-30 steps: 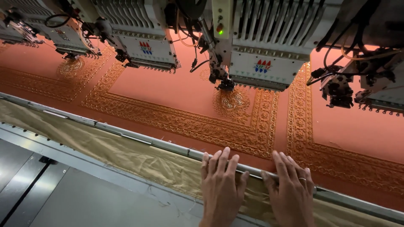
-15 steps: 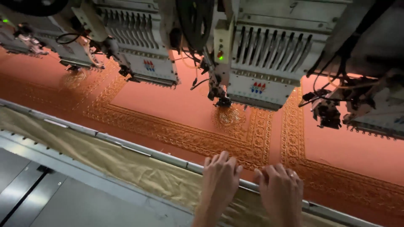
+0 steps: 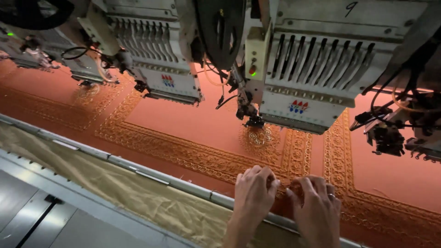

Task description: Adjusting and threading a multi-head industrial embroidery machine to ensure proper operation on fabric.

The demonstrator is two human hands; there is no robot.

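Observation:
A wide orange-red cloth [image 3: 183, 121] with gold embroidered borders lies stretched under a row of embroidery machine heads. My left hand [image 3: 254, 193] and my right hand [image 3: 316, 204] rest side by side on the gold border band near the cloth's front edge. Both have their fingers curled, fingertips pressing or pinching the fabric between them. There is a ring on my right hand. The nearest machine head [image 3: 303, 69] stands just beyond my hands, its needle over a round gold motif [image 3: 259, 136].
A metal frame rail [image 3: 138, 167] runs diagonally along the cloth's front edge, with tan backing fabric [image 3: 115, 188] below it and a grey machine table [image 3: 27, 216] at lower left. More heads [image 3: 156, 50] hang to the left, and cables and a thread assembly [image 3: 395, 128] to the right.
My hands have slid forward from the rail onto the gold border, and their flat fingers have curled. The view has moved closer to the machine heads.

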